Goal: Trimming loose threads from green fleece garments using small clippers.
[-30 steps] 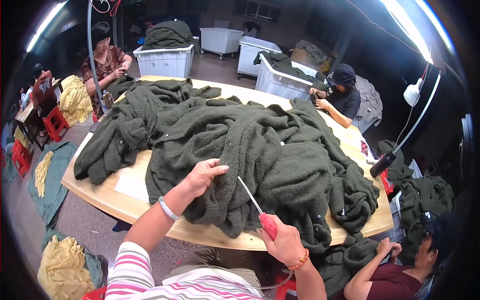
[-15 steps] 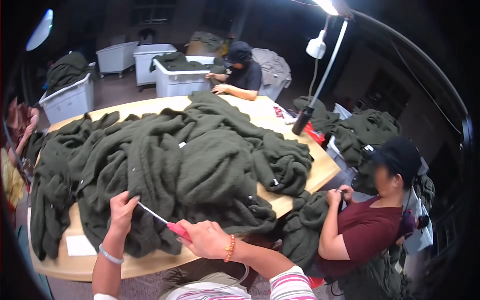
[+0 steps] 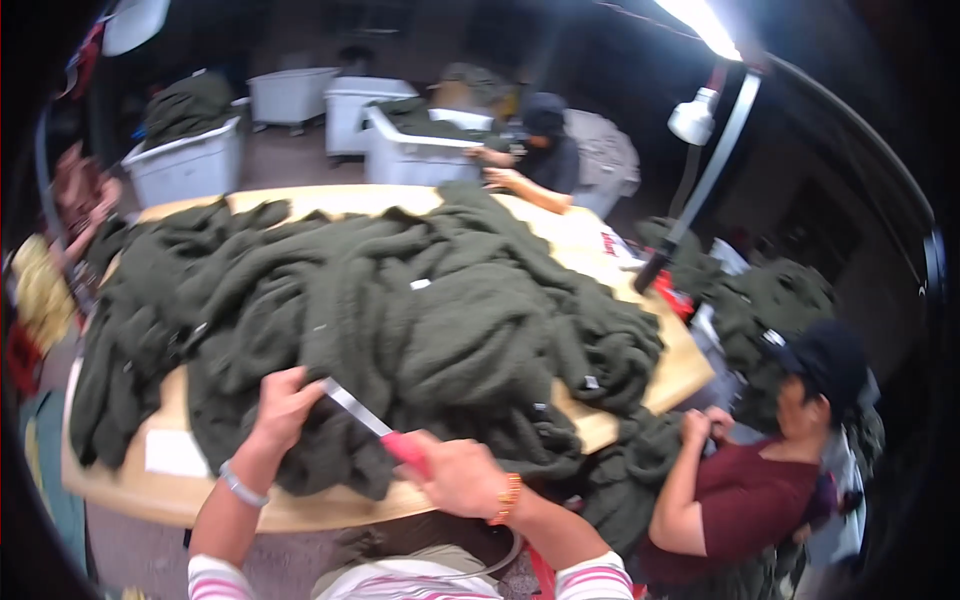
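My right hand [image 3: 462, 478] is wrapped round the pinkish-red handle of a long slim metal-shafted tool [image 3: 358, 408]; its exact kind does not show. At the shaft's far end, my left hand [image 3: 285, 405] is closed in a pinch; whether it grips the tip or something small is blurred. Both hands are over the near edge of a big heap of dark green knitted garments [image 3: 450, 330]. The heap spreads over a light wooden table [image 3: 330, 512], with small white labels showing here and there.
A white paper [image 3: 178, 453] lies at the table's near left. To the right, a person in a maroon shirt [image 3: 750, 500] handles green knitwear. Across the table another person [image 3: 550, 160] works beside a white bin [image 3: 410, 160]. A lamp pole [image 3: 715, 160] rises at the right corner.
The view has swung left, so the scene sits further right. The tool's shaft appears broader and blurred now. Both hands keep their places on it.
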### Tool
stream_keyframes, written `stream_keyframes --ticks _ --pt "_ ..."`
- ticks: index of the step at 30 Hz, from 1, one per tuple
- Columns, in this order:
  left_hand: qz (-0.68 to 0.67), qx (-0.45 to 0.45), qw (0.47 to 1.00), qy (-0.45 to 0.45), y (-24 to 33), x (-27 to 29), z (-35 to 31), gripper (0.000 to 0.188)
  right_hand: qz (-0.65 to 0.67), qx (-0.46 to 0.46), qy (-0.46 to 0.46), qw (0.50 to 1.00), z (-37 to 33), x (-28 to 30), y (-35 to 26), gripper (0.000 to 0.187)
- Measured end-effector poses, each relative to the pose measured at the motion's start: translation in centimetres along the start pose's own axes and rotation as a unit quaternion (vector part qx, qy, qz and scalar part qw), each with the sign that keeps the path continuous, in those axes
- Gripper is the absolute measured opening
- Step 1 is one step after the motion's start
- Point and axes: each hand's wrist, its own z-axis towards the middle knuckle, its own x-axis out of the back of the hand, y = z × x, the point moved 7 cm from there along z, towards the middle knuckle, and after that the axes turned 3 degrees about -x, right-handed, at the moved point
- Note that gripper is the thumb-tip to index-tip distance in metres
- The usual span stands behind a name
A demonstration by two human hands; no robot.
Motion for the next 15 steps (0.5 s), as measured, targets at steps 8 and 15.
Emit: stream_keyframes --ticks 8,15 --pt "-0.120 0.012 0.992 -0.045 -0.8 -0.6 -0.3 0.015 0.027 0.012 0.044 0.999 -1.0 1.1 0.4 0.035" --pt "-0.039 -0.008 0.997 -0.062 -0.6 -0.3 -0.6 0.007 -0.015 0.018 0.007 1.000 -1.4 0.6 -0.5 0.035"
